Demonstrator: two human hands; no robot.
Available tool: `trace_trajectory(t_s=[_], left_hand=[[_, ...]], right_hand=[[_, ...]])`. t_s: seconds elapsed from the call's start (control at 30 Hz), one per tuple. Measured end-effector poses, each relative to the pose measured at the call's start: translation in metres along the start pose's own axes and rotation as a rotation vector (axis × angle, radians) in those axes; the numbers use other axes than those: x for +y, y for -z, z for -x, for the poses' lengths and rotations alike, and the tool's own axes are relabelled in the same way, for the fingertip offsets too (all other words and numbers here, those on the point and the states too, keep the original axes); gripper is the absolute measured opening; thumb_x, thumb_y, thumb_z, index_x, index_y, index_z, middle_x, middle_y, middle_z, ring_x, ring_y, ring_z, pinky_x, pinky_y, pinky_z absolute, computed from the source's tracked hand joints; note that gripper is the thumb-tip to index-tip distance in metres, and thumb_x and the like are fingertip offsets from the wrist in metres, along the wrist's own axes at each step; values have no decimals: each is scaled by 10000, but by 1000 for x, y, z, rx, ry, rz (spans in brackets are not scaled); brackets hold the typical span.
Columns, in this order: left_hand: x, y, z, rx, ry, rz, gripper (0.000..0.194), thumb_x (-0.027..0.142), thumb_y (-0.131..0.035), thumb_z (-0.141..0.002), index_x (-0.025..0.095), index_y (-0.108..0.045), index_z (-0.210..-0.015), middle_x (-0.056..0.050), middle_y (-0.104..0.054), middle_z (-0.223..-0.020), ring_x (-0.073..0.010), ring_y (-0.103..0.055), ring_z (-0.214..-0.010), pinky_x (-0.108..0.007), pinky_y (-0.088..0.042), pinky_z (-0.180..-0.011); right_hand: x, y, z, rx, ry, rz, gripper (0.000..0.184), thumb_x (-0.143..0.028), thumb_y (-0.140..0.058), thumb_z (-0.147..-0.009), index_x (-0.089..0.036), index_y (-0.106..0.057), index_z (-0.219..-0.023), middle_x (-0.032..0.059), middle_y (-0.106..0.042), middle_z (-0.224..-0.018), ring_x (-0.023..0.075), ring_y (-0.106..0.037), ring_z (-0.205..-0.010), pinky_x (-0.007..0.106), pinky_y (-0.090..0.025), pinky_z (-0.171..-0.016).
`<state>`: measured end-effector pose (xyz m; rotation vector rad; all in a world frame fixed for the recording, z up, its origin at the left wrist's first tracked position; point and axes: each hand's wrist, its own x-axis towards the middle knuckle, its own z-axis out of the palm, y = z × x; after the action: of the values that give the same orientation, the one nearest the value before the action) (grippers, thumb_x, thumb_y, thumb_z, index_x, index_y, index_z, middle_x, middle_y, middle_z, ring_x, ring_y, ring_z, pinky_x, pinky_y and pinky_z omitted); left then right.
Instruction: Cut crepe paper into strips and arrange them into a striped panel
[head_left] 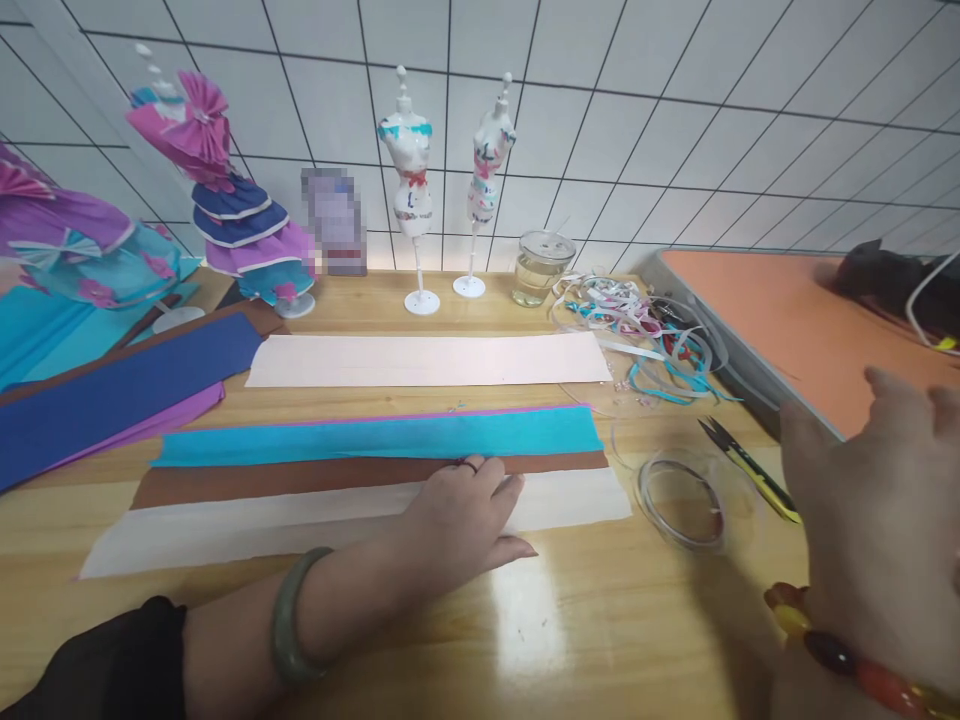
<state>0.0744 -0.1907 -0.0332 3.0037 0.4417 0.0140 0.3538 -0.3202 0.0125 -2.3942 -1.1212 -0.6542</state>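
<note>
My left hand [465, 515] lies flat with fingers stretched out, pressing on a stack of crepe paper strips: white [247, 530], brown [292, 477] and turquoise [375, 438]. My right hand [877, 520] is raised close to the camera at the right, back toward me, fingers up and apart, holding nothing that I can see. It hovers near small yellow-handled snips [750, 468] and a clear tape roll [684, 500]. A separate pale pink strip [427, 360] lies further back.
Two small white mannequin stands [415, 190] and a glass jar [541, 266] stand at the back. Dressed paper-gown dolls [232, 210] and dark blue paper [112, 395] are at left. A tangle of ribbons [645, 330] and an orange board [795, 320] lie right.
</note>
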Motion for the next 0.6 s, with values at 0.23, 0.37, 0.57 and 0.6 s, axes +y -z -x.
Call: trace_trajectory(t_s=[0.23,0.37,0.57,0.6], left_hand=[[-1,0,1,16,-2,9,576,589,-424,-784,137,-499,-1134,-85,-525,-891,-227,-514,-833,-325,-449,-631],[0,-4,2,39,-13,-29,585,607,-413,-777,143,-499,-1123,-85,-514,-880,-217,-503,-819,-306,-434,-618],[0,-6,2,62,-12,-52,597,622,-418,-765,140,-501,-1106,-83,-514,-876,-226,-501,-809,-308,-422,-598],[0,-5,2,63,-12,-51,597,623,-417,-764,138,-502,-1100,-83,-514,-872,-227,-500,-806,-310,-422,-595]], right_hand=[[-62,-4,8,-578,30,-308,299,-478,-488,-798,-230,-644,-863,31,-677,-770,192,-598,-646,305,-442,-578],[-51,-14,9,-864,108,-247,301,-470,-459,-808,-218,-623,-819,26,-662,-693,186,-584,-613,291,-421,-544],[-83,-9,24,-971,312,-380,236,-369,-405,-861,-249,-609,-857,34,-667,-866,186,-591,-739,299,-436,-650],[-91,-8,28,-993,358,-426,239,-351,-391,-870,-251,-608,-859,37,-661,-899,187,-588,-772,302,-438,-674]])
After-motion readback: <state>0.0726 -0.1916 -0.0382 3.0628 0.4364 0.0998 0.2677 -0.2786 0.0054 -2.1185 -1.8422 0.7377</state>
